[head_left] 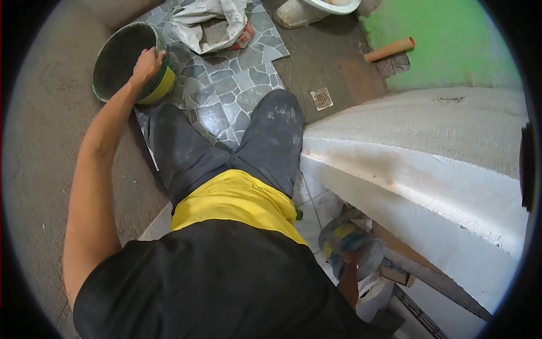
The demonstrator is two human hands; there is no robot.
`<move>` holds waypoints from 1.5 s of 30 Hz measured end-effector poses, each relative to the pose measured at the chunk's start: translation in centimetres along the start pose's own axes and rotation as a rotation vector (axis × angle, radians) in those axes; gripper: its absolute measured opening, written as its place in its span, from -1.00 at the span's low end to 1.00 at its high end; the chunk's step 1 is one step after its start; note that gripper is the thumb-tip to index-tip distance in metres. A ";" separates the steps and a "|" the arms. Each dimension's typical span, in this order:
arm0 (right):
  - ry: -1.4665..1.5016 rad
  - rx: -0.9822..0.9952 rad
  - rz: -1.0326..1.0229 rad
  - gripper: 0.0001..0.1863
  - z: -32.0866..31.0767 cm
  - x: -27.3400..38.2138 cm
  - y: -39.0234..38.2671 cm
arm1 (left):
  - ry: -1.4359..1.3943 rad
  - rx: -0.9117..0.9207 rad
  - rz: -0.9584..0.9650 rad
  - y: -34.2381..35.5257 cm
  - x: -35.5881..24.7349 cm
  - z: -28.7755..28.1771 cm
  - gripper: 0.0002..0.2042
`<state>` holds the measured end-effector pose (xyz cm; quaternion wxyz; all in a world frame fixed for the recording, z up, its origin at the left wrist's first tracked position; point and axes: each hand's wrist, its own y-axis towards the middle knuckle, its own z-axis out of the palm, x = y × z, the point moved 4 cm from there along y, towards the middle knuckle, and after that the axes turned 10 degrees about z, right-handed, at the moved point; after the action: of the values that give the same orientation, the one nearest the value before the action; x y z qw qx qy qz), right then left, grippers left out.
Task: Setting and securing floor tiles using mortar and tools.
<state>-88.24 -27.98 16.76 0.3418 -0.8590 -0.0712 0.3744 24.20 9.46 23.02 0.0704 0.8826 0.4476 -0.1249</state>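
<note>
My left hand (149, 65) is closed over the right-hand rim of a large dark green bucket (121, 39) with a yellow band. The bucket is tilted, its dark inside showing, at the upper left beside my knee. At the lower right, behind my body, my right hand (351, 257) is in shadow and closed at the rim of a second bucket (337, 233), grey with a yellow band. Its fingers show only in part. My legs are bent and apart between the two buckets.
Stone-patterned tiles (214, 113) lie before me, with an open white sack (195, 22) on them. Beyond are a toilet (293, 12), an orange pipe (389, 50) and a floor drain (322, 99). A white ledge (406, 169) runs along my right; a cardboard box (397, 275) is below it.
</note>
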 end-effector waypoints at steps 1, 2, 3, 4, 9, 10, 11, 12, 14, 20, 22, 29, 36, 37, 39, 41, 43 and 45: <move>-0.069 0.040 -0.123 -0.35 -0.7 1.4 -0.5 | 0.007 0.017 -0.029 -0.2 -0.3 -0.2 -0.57; -0.003 0.019 -0.201 -0.39 -1.4 2.8 -1.2 | -0.008 -0.041 -0.019 -0.6 -0.8 -0.5 -0.57; 0.071 -0.029 -0.297 -0.41 -1.8 4.2 -2.6 | -0.021 -0.066 -0.030 -0.8 -1.1 -0.6 -0.57; 0.090 -0.038 -0.329 -0.43 -2.2 5.2 -3.6 | -0.037 -0.091 -0.042 -1.2 -1.5 -0.6 -0.57; 0.168 0.063 -0.253 -0.44 -4.7 10.6 -9.3 | -0.042 -0.351 0.031 -2.7 -3.2 -2.5 -0.59; 0.198 0.053 -0.261 -0.45 -6.6 11.4 -10.1 | -0.071 -0.398 0.053 -3.0 -3.8 -2.9 -0.60; 0.258 0.016 -0.280 -0.46 -9.2 12.0 -10.6 | -0.095 -0.397 0.026 -3.3 -4.2 -3.3 -0.60; 0.306 -0.027 -0.296 -0.47 -12.1 12.2 -11.2 | -0.074 -0.501 0.174 -3.8 -5.5 -3.8 -0.63; 0.421 -0.126 -0.369 -0.49 -18.8 13.2 -12.1 | -0.102 -0.631 0.257 -5.8 -7.1 -4.0 -0.71; 0.694 -0.457 -0.680 -0.55 -37.3 19.6 -17.9 | -0.313 -0.477 -0.255 -19.3 -3.5 5.3 -0.38; 0.728 -0.554 -0.822 -0.56 -42.8 23.6 -20.5 | -0.704 -0.043 -0.969 -26.6 0.5 10.6 -0.13; 0.832 -0.637 -1.409 -0.63 -52.0 35.1 -29.7 | -1.020 0.169 -0.794 -41.2 -6.3 9.9 0.02; 1.130 -0.583 -1.835 -0.70 -53.3 32.6 -41.0 | -0.793 -0.144 -0.455 -38.6 -7.5 0.3 -0.11; 1.186 -0.569 -1.907 -0.71 -53.2 31.6 -42.7 | -0.795 -0.219 -0.468 -37.7 -7.1 0.4 -0.08; 1.268 -0.534 -2.058 -0.73 -53.2 29.3 -45.6 | -0.735 -0.231 -0.565 -35.6 -6.7 1.9 0.07; 1.315 -0.503 -2.212 -0.75 -52.9 27.8 -48.6 | -0.624 -0.218 -0.654 -34.3 -6.8 4.1 0.11; 1.308 -0.405 -2.312 -0.77 -53.8 28.4 -51.8 | -0.546 -0.225 -0.780 -34.7 -6.8 5.8 0.13; 1.195 -0.256 -2.398 -0.78 -55.4 32.1 -55.8 | -0.759 -0.211 -0.743 -36.4 -7.1 6.9 0.10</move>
<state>-19.66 -3.20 60.36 0.3526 -0.3235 -0.6489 -0.5916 -10.32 23.82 17.99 0.2664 0.5461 0.6827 -0.4058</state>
